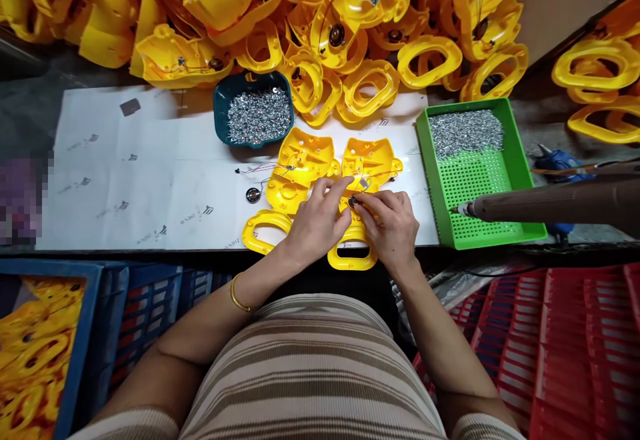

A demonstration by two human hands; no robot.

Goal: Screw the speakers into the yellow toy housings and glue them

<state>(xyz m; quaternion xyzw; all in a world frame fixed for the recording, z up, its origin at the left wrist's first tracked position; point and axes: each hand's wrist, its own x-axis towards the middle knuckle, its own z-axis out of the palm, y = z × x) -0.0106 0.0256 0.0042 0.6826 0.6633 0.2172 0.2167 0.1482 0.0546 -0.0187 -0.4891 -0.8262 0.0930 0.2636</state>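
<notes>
Two yellow plastic shells lie side by side in front of me, hollow side up. Over the right shell (367, 160), my right hand (394, 227) pinches a small round black speaker (353, 201) at the shell's lower part. My left hand (320, 220) is beside it, between the two shells, its thumb and index finger apart and nothing visible between them. The left shell (303, 160) has thin wires running out to another round speaker (253, 195) on the sheet. Each shell has a ring-shaped handle at its near end; the left handle (250, 230) is partly covered by my left hand.
A dark teal tub (220, 113) and a green basket (525, 180) hold small metal screws. A brown power screwdriver (540, 203) reaches over the basket. Yellow shells (220, 0) are heaped behind. A blue crate (90, 333) and red crates (565, 347) flank me.
</notes>
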